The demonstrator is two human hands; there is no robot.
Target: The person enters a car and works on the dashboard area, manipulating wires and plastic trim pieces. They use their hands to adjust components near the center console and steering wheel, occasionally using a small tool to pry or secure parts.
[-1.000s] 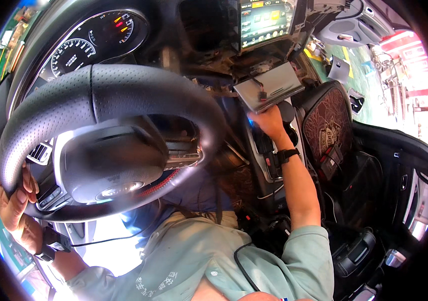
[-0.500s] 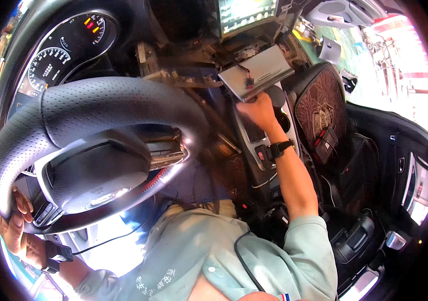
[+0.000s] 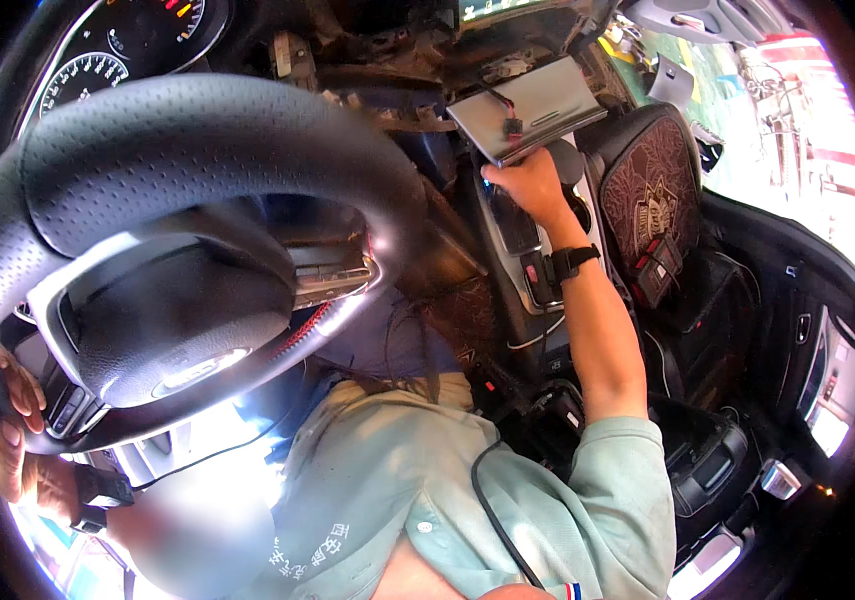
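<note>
**Right hand under the loose grey panel, left hand steadying on the wheel**

The right hand (image 3: 532, 185) has its fingers curled together at the lower edge of a grey rectangular panel (image 3: 527, 105) that hangs tilted out of the dashboard; whether they pinch that edge or only press up against it cannot be told, since the fingertips are hidden behind the hand. Just above the knuckles a short red-and-black wire and connector (image 3: 510, 118) lie on the panel's face; to handle it well, the panel is best supported from below without pulling on that lead. Below the wrist, with its black wristband (image 3: 569, 262), runs the centre console (image 3: 517, 240); beyond it stands the patterned passenger seat (image 3: 652, 195). The left hand (image 3: 12, 430) has its fingers wrapped shut on the lower left rim of the steering wheel (image 3: 187, 140); a firm brace there seems wise; the instrument gauges (image 3: 77, 75) sit beyond the rim.
</note>
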